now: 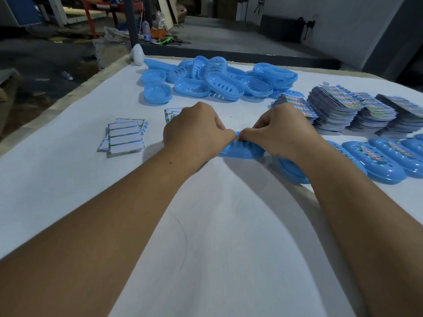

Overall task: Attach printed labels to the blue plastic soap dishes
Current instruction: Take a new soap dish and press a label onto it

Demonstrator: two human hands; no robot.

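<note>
A blue soap dish (240, 152) lies on the white table (206, 225) at the centre. My left hand (194, 131) and my right hand (281, 129) meet over it, fingers curled, pinching a colourful printed label (238, 136) on top of the dish. Most of the dish and label is hidden under my fingers. Stacks of printed labels (343, 108) stand to the right. A heap of unlabelled blue dishes (217, 81) lies at the back.
A row of blue dishes bearing labels (384, 159) lies at the right. White cards with green edges (124, 138) lie at the left, more (171, 113) behind my left hand. A white object (136, 54) stands at the table's far left corner.
</note>
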